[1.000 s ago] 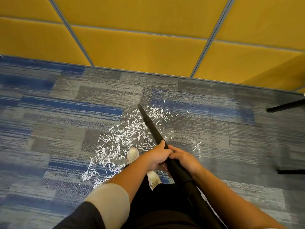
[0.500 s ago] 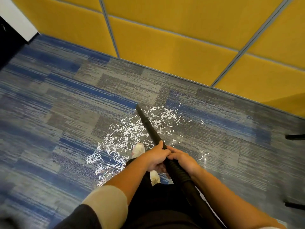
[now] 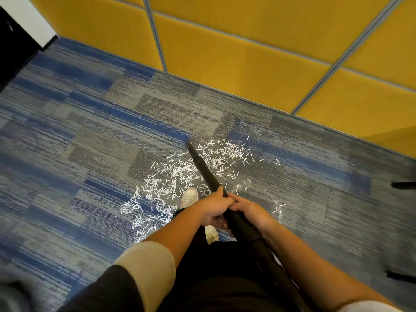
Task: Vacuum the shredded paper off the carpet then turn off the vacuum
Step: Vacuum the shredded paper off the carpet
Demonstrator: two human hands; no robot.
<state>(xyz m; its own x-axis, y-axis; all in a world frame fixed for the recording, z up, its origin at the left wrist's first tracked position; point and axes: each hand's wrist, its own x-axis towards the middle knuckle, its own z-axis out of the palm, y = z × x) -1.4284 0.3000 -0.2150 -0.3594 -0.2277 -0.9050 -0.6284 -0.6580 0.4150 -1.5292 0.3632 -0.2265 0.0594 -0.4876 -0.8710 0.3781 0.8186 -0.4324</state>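
White shredded paper (image 3: pixel 180 176) lies scattered over the blue and grey carpet (image 3: pixel 90 143) in front of my feet. A black vacuum wand (image 3: pixel 202 167) runs from my lap out over the scraps, and its tip rests at the far edge of the pile. My left hand (image 3: pixel 213 207) grips the wand from the left. Just behind it, my right hand (image 3: pixel 252 210) grips the ribbed hose (image 3: pixel 245 228). The vacuum's body is out of view.
A yellow padded wall (image 3: pixel 247 52) runs close behind the paper. Black furniture legs (image 3: pixel 403 185) jut in at the right edge. A dark cabinet (image 3: pixel 13 48) stands at the far left. My white shoe (image 3: pixel 189 197) sits among the scraps.
The view has swung to the left and tilted, bringing the dark cabinet into sight. Both hands keep the same hold on the wand, whose tip stays at the pile's far edge.
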